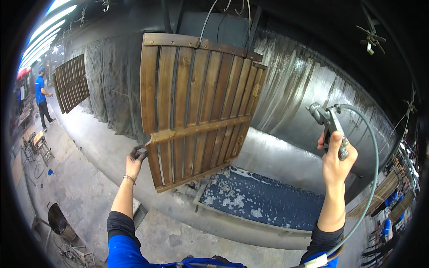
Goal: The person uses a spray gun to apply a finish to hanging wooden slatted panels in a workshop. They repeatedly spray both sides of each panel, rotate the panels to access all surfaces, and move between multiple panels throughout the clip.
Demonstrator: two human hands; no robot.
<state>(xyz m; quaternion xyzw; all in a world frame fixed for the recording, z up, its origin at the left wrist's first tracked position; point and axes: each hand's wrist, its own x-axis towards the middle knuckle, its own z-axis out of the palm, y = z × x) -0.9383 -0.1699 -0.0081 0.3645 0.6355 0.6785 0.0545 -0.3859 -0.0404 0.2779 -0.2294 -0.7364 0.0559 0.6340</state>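
Note:
A brown slatted wooden panel (pixel 196 102) hangs upright from wire hooks, turned at an angle in front of me. At its left edge, just below the middle rail, my left hand (pixel 135 157) has its darkly stained fingers closed on the wood. My right hand (pixel 338 158) is raised on the right, wrapped round the handle of a metal spray gun (pixel 330 123). The gun's head points left toward the panel, with a gap between them. A grey-green hose (pixel 373 165) curves from the gun down past my right forearm.
Below the panel lies a long trough (pixel 263 201) of dark liquid with pale foam. A streaked metal wall (pixel 304 89) stands behind. Far left, a person in blue (pixel 41 96) stands near another hanging slatted panel (pixel 71 84). A dark bucket (pixel 56 218) sits lower left; slatted wooden pieces (pixel 380 194) stand right.

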